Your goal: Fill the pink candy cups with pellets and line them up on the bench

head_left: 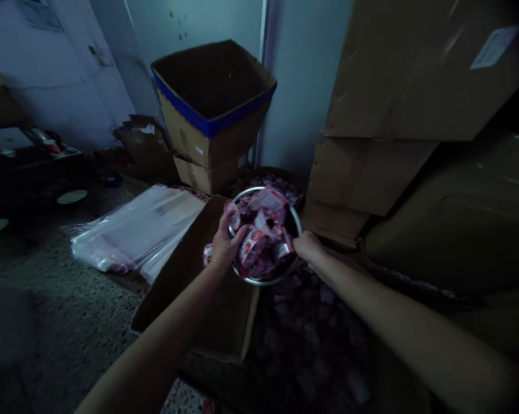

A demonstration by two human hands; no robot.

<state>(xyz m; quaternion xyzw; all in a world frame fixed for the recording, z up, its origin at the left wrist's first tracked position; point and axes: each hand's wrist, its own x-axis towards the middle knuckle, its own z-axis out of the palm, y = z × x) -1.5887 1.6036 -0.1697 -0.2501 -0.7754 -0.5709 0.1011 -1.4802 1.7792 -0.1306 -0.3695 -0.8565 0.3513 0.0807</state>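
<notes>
A round metal basin (266, 282) is held up, tilted toward me, heaped with small pink, red and white printed packets (268, 207). My right hand (309, 247) is closed on the basin's right rim. At the left rim, my left hand (227, 241) has its thumb over the packets and its fingers curled beside them. One packet (232, 215) shows at its fingertips, another (207, 254) beside the palm. Whether the left fingers also grip the rim is hidden. Below the basin's left side stands a cardboard box (216, 322) with its mouth facing up.
Many loose packets (311, 339) lie in shadow below my right arm. Stacked cartons (371, 172) rise at the right. Behind stands a tall box with a blue band (216, 123). Flat clear plastic bags (134, 224) lie at the left, above the speckled floor (69, 322).
</notes>
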